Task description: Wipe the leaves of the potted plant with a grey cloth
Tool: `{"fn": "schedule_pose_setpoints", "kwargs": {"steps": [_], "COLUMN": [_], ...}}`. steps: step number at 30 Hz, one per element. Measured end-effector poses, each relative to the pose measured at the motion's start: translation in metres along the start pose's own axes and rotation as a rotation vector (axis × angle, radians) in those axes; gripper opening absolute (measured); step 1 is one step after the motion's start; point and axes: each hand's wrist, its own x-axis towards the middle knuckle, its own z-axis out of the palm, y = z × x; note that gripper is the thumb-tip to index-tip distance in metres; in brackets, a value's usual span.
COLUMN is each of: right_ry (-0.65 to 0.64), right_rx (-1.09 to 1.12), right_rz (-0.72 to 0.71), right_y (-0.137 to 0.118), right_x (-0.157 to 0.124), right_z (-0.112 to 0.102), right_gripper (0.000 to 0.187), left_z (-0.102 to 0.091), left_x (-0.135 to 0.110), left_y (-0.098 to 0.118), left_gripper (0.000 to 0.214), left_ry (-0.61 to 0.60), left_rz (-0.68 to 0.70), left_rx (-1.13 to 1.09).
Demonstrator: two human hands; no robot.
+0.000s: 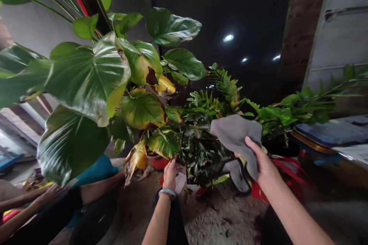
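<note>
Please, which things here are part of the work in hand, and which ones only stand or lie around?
In use: grey cloth, held by the right hand; dark-leaved plant, touched low down by the left hand.
Only around: big-leaved plant; blue tray; another person's arms.

The left hand [171,172] reaches forward at centre, fingers curled. The right hand [263,162], higher and farther right, grips closed.
</note>
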Motion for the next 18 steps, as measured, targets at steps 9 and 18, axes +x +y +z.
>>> {"fn": "schedule_pose_setpoints", "kwargs": {"steps": [9, 18], "right_ry": [-0.018, 0.025], "right_rx": [-0.023, 0.312], "right_rz": [0.483, 0.214], "right_y": [0.068, 0.004], "right_x": [-0.039, 0.022], "right_z": [-0.015, 0.033], "right_gripper": [0.029, 0.016], "left_z": [-0.021, -0.013], "left_x": [0.004, 0.002], "left_y": [0.003, 0.000], "left_gripper": [0.029, 0.018], "left_ry": [-0.029, 0.009], "left_rz": [-0.080, -0.087], "left_rx": [0.059, 0.079]}}
